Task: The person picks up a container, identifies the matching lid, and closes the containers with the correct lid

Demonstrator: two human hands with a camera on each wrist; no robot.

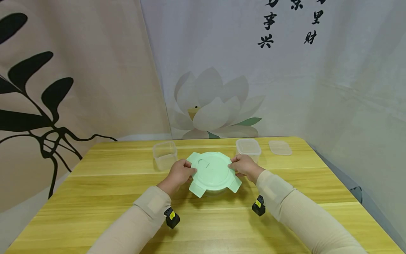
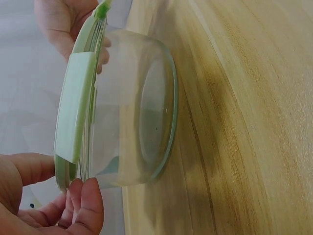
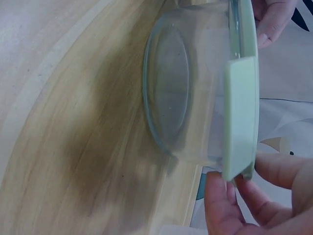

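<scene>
A round glass container (image 2: 134, 112) with a pale green lid (image 1: 214, 171) is in front of me, between both hands. The lid's tabs (image 1: 198, 189) stick outward in the head view. At the lid's left edge my left hand (image 1: 182, 172) pinches it, thumb on top and fingertips underneath. My right hand (image 1: 245, 165) grips the opposite edge the same way, as the right wrist view shows. Through the clear glass wall the container looks empty. Its base is close over the wooden table (image 1: 127, 169).
Beyond my left hand stands a clear plastic box (image 1: 165, 155) without a lid. Behind the right hand is a lidded clear box (image 1: 248, 146), with a loose clear lid (image 1: 280, 147) lying right of it. A printed curtain (image 1: 209, 53) hangs behind the table's far edge.
</scene>
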